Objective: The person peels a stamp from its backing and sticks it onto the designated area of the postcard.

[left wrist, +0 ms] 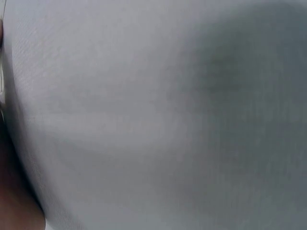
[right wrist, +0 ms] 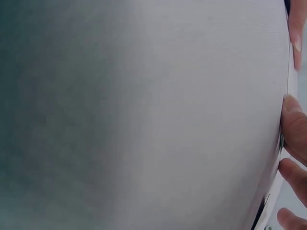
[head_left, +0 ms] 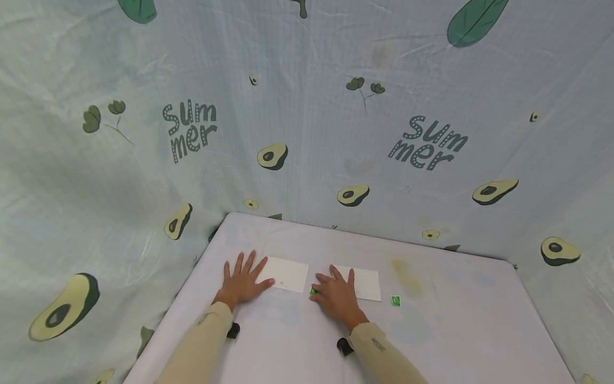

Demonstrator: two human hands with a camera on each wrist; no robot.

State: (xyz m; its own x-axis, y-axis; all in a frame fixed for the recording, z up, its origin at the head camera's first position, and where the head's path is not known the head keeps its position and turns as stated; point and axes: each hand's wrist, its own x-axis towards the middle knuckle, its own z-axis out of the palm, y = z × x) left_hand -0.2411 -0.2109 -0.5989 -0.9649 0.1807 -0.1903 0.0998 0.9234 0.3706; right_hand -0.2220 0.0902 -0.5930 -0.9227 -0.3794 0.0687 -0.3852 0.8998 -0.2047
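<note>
Two white rectangular cards lie side by side on the white-covered table. My left hand [head_left: 241,285] is spread flat with fingers apart, its thumb and index finger over the left edge of the left card [head_left: 291,274]. Over the left part of the right card [head_left: 368,284] rests my right hand [head_left: 338,300], its fingers spread and slightly bent. A small green square [head_left: 314,290] shows at that hand's left side, partly covered by the fingers. In the right wrist view several fingertips [right wrist: 293,125] appear at the right border. Blurred cloth fills most of both wrist views.
Another small green square with a pale border [head_left: 395,301] lies right of the right card. A yellowish stain [head_left: 406,276] marks the tablecloth farther right. Behind the table hangs a curtain [head_left: 307,117] printed with avocados, and it also runs along both sides.
</note>
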